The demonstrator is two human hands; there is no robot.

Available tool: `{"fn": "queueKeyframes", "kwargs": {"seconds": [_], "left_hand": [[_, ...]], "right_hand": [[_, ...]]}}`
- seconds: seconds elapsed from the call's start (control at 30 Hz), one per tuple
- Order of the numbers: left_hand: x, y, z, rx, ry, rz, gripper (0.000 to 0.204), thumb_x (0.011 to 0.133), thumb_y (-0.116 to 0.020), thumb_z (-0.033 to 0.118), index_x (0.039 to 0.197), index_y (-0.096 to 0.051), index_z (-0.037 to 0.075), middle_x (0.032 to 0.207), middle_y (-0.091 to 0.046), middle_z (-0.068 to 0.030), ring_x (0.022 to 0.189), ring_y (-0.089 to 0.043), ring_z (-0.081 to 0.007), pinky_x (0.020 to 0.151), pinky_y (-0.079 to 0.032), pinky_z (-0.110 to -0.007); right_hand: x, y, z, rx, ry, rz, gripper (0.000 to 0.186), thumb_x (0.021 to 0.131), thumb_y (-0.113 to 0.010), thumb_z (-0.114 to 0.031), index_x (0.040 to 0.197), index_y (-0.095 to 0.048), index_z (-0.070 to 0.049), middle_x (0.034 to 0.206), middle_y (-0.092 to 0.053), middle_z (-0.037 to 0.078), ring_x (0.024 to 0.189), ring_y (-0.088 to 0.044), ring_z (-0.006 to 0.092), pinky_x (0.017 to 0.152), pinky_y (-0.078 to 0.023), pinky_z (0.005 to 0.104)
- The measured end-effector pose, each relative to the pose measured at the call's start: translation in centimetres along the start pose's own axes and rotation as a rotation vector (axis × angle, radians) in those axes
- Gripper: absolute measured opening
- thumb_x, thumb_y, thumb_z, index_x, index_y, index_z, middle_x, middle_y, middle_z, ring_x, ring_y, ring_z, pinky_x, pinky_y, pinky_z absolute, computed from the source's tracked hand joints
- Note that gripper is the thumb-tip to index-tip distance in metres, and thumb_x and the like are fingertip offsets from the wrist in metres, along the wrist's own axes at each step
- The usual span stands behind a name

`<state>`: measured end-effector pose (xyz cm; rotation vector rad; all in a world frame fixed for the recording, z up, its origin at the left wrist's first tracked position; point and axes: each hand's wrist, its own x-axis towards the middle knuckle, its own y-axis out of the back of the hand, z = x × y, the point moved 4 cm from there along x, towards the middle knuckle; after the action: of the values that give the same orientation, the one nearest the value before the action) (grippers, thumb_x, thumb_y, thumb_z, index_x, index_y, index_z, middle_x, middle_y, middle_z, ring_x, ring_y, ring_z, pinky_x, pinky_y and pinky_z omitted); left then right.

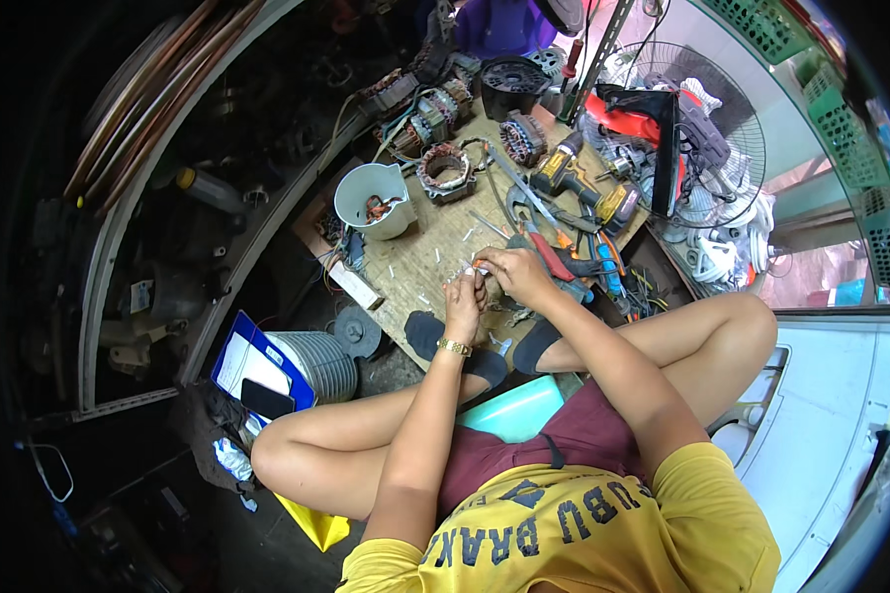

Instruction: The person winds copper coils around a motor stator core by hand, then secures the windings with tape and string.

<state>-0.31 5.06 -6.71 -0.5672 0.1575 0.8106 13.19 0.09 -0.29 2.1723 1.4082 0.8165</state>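
Observation:
Above the near edge of the wooden board (425,252), my two hands meet with fingertips close together. My left hand (464,304), with a gold wristwatch (454,346) on the wrist, is closed in a pinch. My right hand (520,274) pinches from the other side, thumb and forefinger bent inward. Between the fingertips shows a small white and orange piece (479,267), too small and covered to name. Just right of my right hand lie red-handled pliers (552,259). Short white slivers (391,270) are scattered on the board to the left.
A pale plastic jug (377,201) holding bits stands left on the board. Behind are a wound stator ring (445,172), another stator (522,137) and a yellow-black cordless drill (585,184). A wire fan guard (732,109) is at far right. My feet rest against the near edge.

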Motion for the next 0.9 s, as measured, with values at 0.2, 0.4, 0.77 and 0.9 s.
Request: {"fn": "queueKeyframes", "kwargs": {"seconds": [0.2, 0.4, 0.77, 0.9], "left_hand": [[0.1, -2.9, -0.4, -0.198, 0.078, -0.055, 0.034, 0.108, -0.044, 0.038, 0.083, -0.047, 0.014, 0.060, -0.039, 0.0006, 0.052, -0.037, -0.0143, 0.047, -0.030, -0.030], [-0.7, -2.6, 1.7, 1.253, -0.510, 0.231, 0.024, 0.102, -0.056, 0.025, 0.094, -0.058, 0.002, 0.079, -0.065, -0.0259, 0.076, -0.063, -0.0465, 0.061, -0.047, -0.054], [0.0, -2.7, -1.8, -0.381, 0.090, 0.141, 0.027, 0.106, -0.051, 0.032, 0.085, -0.054, 0.015, 0.056, -0.033, 0.0055, 0.049, -0.033, -0.0075, 0.044, -0.027, -0.024], [-0.8, -3.5, -1.8, -0.826, 0.404, -0.146, 0.033, 0.107, -0.048, 0.040, 0.085, -0.049, 0.015, 0.056, -0.029, 0.0049, 0.049, -0.032, -0.0089, 0.043, -0.027, -0.023]], "right_hand": [[-1.2, 0.1, 3.1, 0.070, -0.160, -0.049, 0.020, 0.095, -0.063, -0.018, 0.106, -0.072, -0.004, 0.093, -0.072, 0.019, 0.084, -0.071, 0.0374, 0.073, -0.054, 0.0438], [-2.5, -1.1, 2.9, -0.061, -0.489, -0.060, 0.026, 0.096, -0.061, -0.031, 0.095, -0.072, -0.007, 0.083, -0.070, 0.020, 0.083, -0.069, 0.0423, 0.073, -0.053, 0.0521], [-1.2, 0.0, 1.9, 0.103, -0.165, -0.024, 0.020, 0.094, -0.065, -0.015, 0.109, -0.072, -0.006, 0.095, -0.071, 0.020, 0.085, -0.071, 0.0355, 0.072, -0.054, 0.0411], [-1.4, -0.2, 3.7, 0.368, -0.095, -0.112, 0.020, 0.097, -0.064, -0.014, 0.111, -0.072, -0.002, 0.087, -0.073, 0.009, 0.073, -0.067, 0.0189, 0.065, -0.051, 0.0326]]}}
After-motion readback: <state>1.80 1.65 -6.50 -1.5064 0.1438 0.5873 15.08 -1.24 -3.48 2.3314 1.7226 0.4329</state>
